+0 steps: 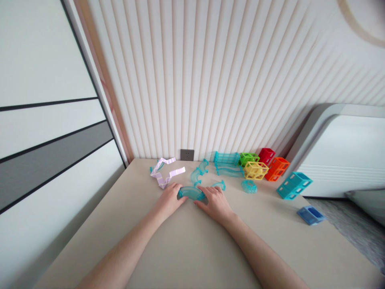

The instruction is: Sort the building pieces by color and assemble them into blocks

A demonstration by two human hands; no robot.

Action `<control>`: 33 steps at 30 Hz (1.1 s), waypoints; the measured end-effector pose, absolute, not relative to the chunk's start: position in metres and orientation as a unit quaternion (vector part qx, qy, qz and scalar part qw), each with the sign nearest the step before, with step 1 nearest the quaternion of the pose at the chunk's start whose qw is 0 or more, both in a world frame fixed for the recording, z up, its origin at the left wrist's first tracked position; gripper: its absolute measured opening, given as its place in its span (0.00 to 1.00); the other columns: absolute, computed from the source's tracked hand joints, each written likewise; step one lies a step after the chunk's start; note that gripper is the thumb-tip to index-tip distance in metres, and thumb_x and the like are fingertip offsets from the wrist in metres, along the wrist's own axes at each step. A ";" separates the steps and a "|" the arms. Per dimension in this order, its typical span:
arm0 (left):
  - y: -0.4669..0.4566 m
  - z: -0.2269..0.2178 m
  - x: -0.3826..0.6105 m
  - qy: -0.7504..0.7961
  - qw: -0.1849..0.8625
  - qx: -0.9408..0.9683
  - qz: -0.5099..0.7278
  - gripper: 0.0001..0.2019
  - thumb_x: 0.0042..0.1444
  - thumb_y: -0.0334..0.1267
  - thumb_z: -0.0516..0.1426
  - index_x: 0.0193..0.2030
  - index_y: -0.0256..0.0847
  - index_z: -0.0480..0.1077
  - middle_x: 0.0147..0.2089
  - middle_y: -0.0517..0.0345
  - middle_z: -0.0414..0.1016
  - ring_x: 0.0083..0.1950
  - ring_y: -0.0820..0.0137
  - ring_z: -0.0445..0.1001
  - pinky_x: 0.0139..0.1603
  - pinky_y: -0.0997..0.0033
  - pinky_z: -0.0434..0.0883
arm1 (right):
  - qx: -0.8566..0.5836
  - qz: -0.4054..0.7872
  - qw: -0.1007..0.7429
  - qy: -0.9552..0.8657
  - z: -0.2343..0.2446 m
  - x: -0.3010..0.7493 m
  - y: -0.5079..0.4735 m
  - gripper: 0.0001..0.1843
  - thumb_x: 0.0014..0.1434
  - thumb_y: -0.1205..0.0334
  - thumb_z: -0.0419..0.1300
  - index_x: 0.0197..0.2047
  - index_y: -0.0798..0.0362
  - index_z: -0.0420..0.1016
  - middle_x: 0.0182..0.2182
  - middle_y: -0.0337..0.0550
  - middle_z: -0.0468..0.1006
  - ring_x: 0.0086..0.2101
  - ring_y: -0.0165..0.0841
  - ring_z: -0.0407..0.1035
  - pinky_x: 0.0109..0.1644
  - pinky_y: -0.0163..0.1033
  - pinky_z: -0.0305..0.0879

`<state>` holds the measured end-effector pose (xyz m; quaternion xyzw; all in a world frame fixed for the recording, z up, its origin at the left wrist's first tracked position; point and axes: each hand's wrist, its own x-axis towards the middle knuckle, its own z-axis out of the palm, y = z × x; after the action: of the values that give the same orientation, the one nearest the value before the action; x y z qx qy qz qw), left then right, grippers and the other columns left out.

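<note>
Between my two hands is a curved, see-through teal track piece [191, 193], low over the table or resting on it; I cannot tell which. My left hand [173, 197] grips its left end, fingers behind and thumb in front. At the other end my right hand [215, 200] holds it the same way. Just beyond lie more curved teal track pieces [197, 175], and another short one [220, 184] sits by my right fingers. A folded lilac strip [162, 176] lies to the left, with a teal piece partly hidden behind it.
Against the ribbed wall are straight teal tracks [227, 159]. Rightward stand green [249, 157], yellow [255, 170], red [266, 154], orange [277, 168] and teal [294, 185] block frames. A teal disc [249, 186] lies flat. A blue block [311, 215] sits near the table's [186, 249] right edge.
</note>
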<state>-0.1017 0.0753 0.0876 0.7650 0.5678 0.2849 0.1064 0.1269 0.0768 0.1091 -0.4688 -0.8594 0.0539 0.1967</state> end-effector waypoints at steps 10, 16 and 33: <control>0.076 0.085 -0.103 0.561 0.104 0.770 0.287 0.11 0.54 0.37 0.65 0.44 0.41 0.73 0.44 0.52 0.77 0.49 0.59 0.77 0.51 0.59 0.73 | -0.463 0.033 0.192 -0.865 0.106 0.128 0.078 0.28 0.64 0.48 0.62 0.62 0.53 0.69 0.49 0.53 0.81 0.50 0.45 0.74 0.58 0.50 0.59; 0.074 0.082 -0.108 0.544 0.113 0.769 0.317 0.20 0.53 0.40 0.65 0.53 0.42 0.70 0.50 0.49 0.77 0.53 0.57 0.76 0.56 0.56 0.73 | -0.491 0.007 0.258 -0.832 0.114 0.142 0.085 0.19 0.71 0.51 0.51 0.57 0.51 0.73 0.46 0.50 0.82 0.47 0.40 0.75 0.53 0.44 0.61; 0.072 0.083 -0.108 0.543 0.103 0.778 0.299 0.22 0.54 0.39 0.64 0.55 0.42 0.69 0.52 0.48 0.76 0.55 0.56 0.75 0.59 0.55 0.71 | -0.483 0.004 0.259 -0.836 0.116 0.150 0.089 0.17 0.69 0.47 0.55 0.50 0.48 0.78 0.44 0.48 0.81 0.47 0.41 0.74 0.52 0.45 0.61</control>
<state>-0.1083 0.0720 0.0826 0.7780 0.5430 0.2988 0.1031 0.1497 0.0887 0.1158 -0.4831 -0.8365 0.0044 0.2588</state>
